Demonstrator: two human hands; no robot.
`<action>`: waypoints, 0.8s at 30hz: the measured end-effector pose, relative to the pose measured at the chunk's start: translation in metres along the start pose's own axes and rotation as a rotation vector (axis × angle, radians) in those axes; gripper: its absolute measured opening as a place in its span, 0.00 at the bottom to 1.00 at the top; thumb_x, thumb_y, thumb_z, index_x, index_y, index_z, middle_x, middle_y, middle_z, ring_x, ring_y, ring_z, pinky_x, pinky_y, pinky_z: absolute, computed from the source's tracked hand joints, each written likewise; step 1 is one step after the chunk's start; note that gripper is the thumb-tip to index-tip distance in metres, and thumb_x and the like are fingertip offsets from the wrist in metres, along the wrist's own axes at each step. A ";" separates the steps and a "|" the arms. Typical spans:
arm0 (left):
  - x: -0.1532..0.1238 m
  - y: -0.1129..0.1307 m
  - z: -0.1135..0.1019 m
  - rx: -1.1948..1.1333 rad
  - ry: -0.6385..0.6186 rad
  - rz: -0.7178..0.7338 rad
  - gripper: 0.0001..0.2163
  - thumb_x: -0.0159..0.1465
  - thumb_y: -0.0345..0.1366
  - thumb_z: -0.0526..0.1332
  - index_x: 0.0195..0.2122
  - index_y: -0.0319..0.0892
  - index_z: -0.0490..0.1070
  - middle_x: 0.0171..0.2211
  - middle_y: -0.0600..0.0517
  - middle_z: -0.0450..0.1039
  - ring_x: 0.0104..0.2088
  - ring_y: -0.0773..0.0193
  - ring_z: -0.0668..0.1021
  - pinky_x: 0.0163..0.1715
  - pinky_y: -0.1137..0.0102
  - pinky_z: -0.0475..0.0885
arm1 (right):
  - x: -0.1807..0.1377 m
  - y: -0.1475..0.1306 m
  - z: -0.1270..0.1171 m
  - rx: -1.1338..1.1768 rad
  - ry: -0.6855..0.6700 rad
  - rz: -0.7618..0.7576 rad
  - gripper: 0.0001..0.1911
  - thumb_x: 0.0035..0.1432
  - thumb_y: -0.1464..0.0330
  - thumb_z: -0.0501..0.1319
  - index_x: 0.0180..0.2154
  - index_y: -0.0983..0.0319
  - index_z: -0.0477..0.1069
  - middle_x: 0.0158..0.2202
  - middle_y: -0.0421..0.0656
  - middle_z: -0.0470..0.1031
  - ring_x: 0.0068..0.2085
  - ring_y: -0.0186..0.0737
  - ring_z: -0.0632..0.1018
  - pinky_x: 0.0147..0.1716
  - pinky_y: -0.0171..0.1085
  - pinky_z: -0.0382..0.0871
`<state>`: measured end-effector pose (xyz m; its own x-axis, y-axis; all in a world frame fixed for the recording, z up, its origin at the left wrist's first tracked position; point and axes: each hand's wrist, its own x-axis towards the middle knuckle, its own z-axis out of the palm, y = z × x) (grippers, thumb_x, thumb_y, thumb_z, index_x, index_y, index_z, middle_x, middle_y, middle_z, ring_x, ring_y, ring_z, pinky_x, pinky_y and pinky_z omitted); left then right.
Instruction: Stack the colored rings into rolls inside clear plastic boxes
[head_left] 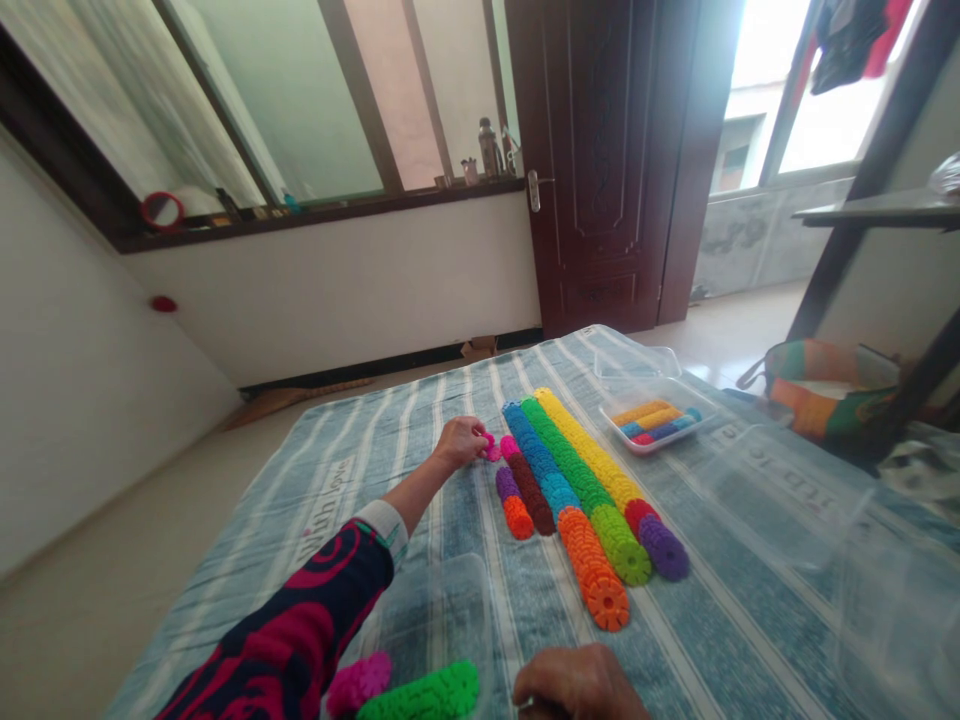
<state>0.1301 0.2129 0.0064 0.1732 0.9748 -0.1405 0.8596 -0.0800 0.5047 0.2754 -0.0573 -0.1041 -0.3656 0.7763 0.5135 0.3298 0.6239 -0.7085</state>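
Observation:
At the far end of the rows, my left hand pinches pink notched plastic discs. Next to them lies a short brown row with a pink end, and nearer me a purple-and-orange row. Longer rows of stacked discs lie to the right: blue and orange, green, and yellow with red and purple. My right hand is curled closed at the bottom edge; what its fingers hold is hidden. Between my arms, a clear container holds green discs and pink discs.
A clear tub with several coloured disc rows stands right of the long rows. Clear plastic containers lie on the right of the striped bedsheet. Beyond the bed are a brown door and a colourful bag.

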 end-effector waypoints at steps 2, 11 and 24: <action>-0.004 0.001 -0.003 -0.054 0.016 -0.017 0.11 0.66 0.39 0.60 0.44 0.37 0.71 0.37 0.50 0.74 0.32 0.66 0.77 0.32 0.68 0.76 | 0.000 -0.002 -0.001 0.007 0.004 0.009 0.07 0.50 0.73 0.59 0.32 0.59 0.74 0.26 0.38 0.78 0.25 0.31 0.76 0.26 0.26 0.66; -0.074 0.019 -0.044 -0.298 0.092 0.036 0.04 0.52 0.29 0.66 0.28 0.37 0.72 0.21 0.55 0.74 0.19 0.70 0.74 0.18 0.76 0.65 | 0.007 -0.021 -0.020 0.056 -0.008 0.059 0.09 0.48 0.76 0.56 0.30 0.60 0.73 0.23 0.38 0.76 0.23 0.31 0.75 0.25 0.27 0.65; -0.248 0.006 -0.035 -0.393 0.195 0.077 0.12 0.54 0.38 0.64 0.37 0.39 0.72 0.26 0.55 0.72 0.20 0.70 0.69 0.18 0.74 0.65 | 0.026 -0.078 -0.045 -0.238 0.222 -0.145 0.09 0.62 0.74 0.54 0.42 0.63 0.70 0.31 0.44 0.75 0.29 0.37 0.76 0.29 0.33 0.70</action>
<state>0.0752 -0.0217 0.0744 0.1035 0.9931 0.0544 0.5927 -0.1055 0.7985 0.2791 -0.0816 -0.0135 -0.2338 0.6627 0.7114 0.4914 0.7119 -0.5017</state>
